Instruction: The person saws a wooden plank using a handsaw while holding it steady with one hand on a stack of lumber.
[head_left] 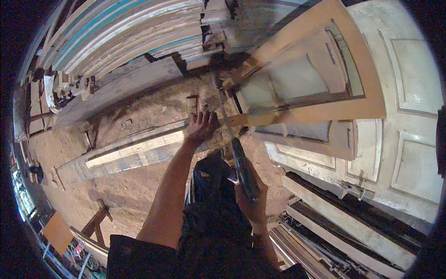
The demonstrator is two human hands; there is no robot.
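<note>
My right hand (pixel 252 193) is wrapped round the dark handle of a handsaw (pixel 226 111). Its narrow blade, seen nearly edge-on, points away from me and crosses a long wooden board (pixel 139 148) near the right end. A short pale stretch of wood (pixel 239 120) shows just right of the blade. On the board's top, left of the blade, my left hand (pixel 201 128) rests with its fingers stretched forward and apart. Where the teeth meet the wood is too small to make out.
A panelled door with glass panes (pixel 371 104) leans at the right, before white doors (pixel 413 153). Stacked planks (pixel 139 37) fill the far left. Long timbers (pixel 344 228) lie at the lower right. A wooden trestle (pixel 97 223) stands on the dirt floor (pixel 125 186).
</note>
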